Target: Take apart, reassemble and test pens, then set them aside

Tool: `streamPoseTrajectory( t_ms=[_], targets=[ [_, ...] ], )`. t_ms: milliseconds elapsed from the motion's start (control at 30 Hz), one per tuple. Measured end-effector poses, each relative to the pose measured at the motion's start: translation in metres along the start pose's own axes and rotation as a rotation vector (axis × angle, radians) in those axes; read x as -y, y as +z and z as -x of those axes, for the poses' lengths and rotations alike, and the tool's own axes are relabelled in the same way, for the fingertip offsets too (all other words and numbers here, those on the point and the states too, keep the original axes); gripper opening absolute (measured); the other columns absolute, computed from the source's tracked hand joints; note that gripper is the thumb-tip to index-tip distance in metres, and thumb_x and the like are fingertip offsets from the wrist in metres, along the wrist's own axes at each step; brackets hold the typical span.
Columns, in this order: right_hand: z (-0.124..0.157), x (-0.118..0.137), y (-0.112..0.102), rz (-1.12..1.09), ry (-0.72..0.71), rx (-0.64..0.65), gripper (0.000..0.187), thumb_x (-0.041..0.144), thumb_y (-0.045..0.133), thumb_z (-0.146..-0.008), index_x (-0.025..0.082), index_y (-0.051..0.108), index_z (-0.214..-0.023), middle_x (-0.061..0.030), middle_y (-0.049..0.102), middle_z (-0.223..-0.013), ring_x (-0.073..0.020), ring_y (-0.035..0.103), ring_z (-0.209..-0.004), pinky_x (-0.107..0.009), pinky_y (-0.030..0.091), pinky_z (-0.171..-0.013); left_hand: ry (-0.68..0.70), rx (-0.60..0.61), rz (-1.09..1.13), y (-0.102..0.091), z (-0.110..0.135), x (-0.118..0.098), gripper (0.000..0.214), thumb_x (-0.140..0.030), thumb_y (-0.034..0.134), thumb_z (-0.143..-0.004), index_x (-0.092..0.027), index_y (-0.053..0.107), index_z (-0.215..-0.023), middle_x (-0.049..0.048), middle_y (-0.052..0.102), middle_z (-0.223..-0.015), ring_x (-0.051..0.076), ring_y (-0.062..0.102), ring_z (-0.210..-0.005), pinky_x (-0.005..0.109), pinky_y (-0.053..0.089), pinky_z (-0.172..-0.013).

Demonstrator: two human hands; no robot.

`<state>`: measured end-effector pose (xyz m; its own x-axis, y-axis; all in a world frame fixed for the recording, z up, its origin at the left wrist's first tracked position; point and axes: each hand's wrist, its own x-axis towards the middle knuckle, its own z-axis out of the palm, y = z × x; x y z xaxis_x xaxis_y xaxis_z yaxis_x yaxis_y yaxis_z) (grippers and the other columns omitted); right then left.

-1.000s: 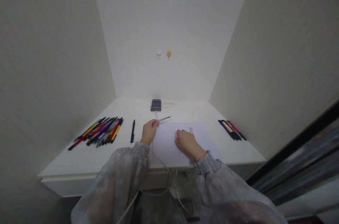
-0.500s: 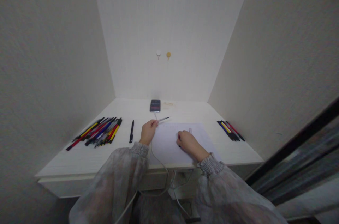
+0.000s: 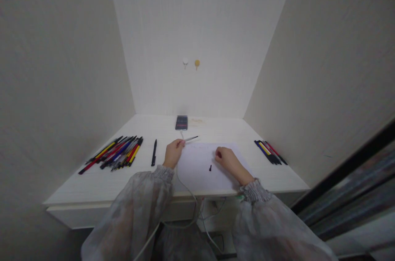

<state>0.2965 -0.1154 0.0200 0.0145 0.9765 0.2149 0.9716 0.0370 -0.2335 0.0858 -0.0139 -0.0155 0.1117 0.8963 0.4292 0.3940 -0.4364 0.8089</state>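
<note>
My left hand [image 3: 173,153] is closed, pinching a slim pen part [image 3: 191,138], pale along its length with a dark end, pointing right above the paper's top edge. My right hand [image 3: 227,159] is curled over the right half of a white sheet of paper [image 3: 193,172]. Its fingers are pressed together, and whatever they may hold is hidden. A small black piece [image 3: 210,167] lies on the sheet, just left of the right hand and apart from it. Left of my left hand, a single black pen [image 3: 154,153] lies on the white desk [image 3: 129,187].
A heap of pens [image 3: 115,154] in several colours lies at the desk's left, a smaller row of pens [image 3: 270,153] at its right. A phone [image 3: 181,123] rests near the back wall. A white cable [image 3: 187,189] runs down over the front edge.
My right hand has moved right and slightly up, uncovering the small black piece. A pale tube-like thing beside that hand no longer shows. My left hand has stayed nearly still.
</note>
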Motion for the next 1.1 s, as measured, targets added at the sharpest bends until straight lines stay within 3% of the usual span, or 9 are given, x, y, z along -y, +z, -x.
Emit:
streamPoseTrajectory(
  t_ms=[100,233,400,533,667,767,933,1100],
  targets=[
    [0.004,-0.027,-0.009,-0.063,0.041,-0.05,0.013,0.014,0.046,-0.069,0.013,0.058,-0.072,-0.0047,0.061,-0.068,-0.0125,0.051,-0.061,-0.021,0.032,-0.057,-0.002,0.007,-0.003,0.0,0.0,-0.001,0.03,-0.039,0.041,-0.076,-0.016,0.06,-0.071,-0.0003,0.059,-0.063,0.013,0.052,-0.063,0.023,0.036,-0.06],
    [0.016,-0.058,-0.007,-0.074,0.003,-0.003,0.014,0.013,0.046,-0.068,0.013,0.06,-0.069,-0.0044,0.06,-0.066,-0.0125,0.05,-0.06,-0.021,0.033,-0.057,0.002,0.007,-0.001,-0.001,0.0,-0.001,0.03,-0.039,0.041,-0.076,-0.016,0.06,-0.07,-0.0003,0.059,-0.063,0.014,0.053,-0.063,0.023,0.037,-0.06],
    [0.023,-0.075,-0.012,-0.141,-0.017,-0.049,0.017,0.017,0.046,-0.069,0.013,0.063,-0.073,-0.0058,0.062,-0.073,-0.0146,0.054,-0.068,-0.023,0.037,-0.064,0.003,-0.001,-0.003,0.0,-0.001,-0.001,0.031,-0.04,0.041,-0.076,-0.017,0.06,-0.07,-0.0004,0.059,-0.062,0.013,0.053,-0.062,0.023,0.036,-0.059],
    [0.025,-0.052,-0.019,-0.217,0.051,-0.153,0.02,0.021,0.045,-0.074,0.014,0.062,-0.081,-0.0058,0.063,-0.077,-0.0145,0.056,-0.07,-0.023,0.039,-0.065,-0.003,-0.002,-0.013,0.001,-0.001,-0.002,0.03,-0.04,0.042,-0.075,-0.017,0.061,-0.071,-0.0005,0.059,-0.062,0.014,0.053,-0.062,0.023,0.036,-0.059],
    [0.031,0.0,-0.008,-0.123,-0.011,0.049,0.023,0.03,0.044,-0.078,0.015,0.061,-0.082,-0.0061,0.063,-0.076,-0.0149,0.056,-0.069,-0.023,0.038,-0.063,-0.014,0.002,-0.028,0.001,0.0,-0.005,0.031,-0.04,0.041,-0.076,-0.017,0.061,-0.071,-0.0001,0.06,-0.063,0.014,0.053,-0.063,0.024,0.036,-0.059],
    [0.032,0.027,0.004,0.047,0.008,0.075,0.027,0.035,0.046,-0.077,0.015,0.058,-0.091,-0.0094,0.061,-0.088,-0.0188,0.057,-0.079,-0.026,0.039,-0.064,-0.019,0.006,-0.03,0.001,0.001,-0.007,0.032,-0.041,0.04,-0.076,-0.017,0.061,-0.072,-0.0001,0.059,-0.063,0.014,0.053,-0.063,0.024,0.036,-0.059],
    [0.029,0.037,0.014,0.195,0.055,0.093,0.02,0.016,0.041,-0.076,0.013,0.056,-0.089,-0.0104,0.059,-0.086,-0.0196,0.058,-0.077,-0.027,0.039,-0.061,-0.01,0.016,-0.029,0.002,0.002,-0.007,0.033,-0.042,0.039,-0.076,-0.017,0.06,-0.07,-0.0002,0.059,-0.062,0.014,0.052,-0.062,0.024,0.035,-0.059],
    [0.029,0.031,0.01,0.212,0.043,0.108,0.02,0.012,0.042,-0.074,0.012,0.057,-0.087,-0.0129,0.06,-0.085,-0.0199,0.058,-0.077,-0.026,0.038,-0.062,-0.019,0.015,-0.034,0.001,0.001,-0.006,0.032,-0.041,0.04,-0.076,-0.017,0.06,-0.071,0.0002,0.059,-0.063,0.014,0.052,-0.062,0.024,0.036,-0.059]
  ],
)
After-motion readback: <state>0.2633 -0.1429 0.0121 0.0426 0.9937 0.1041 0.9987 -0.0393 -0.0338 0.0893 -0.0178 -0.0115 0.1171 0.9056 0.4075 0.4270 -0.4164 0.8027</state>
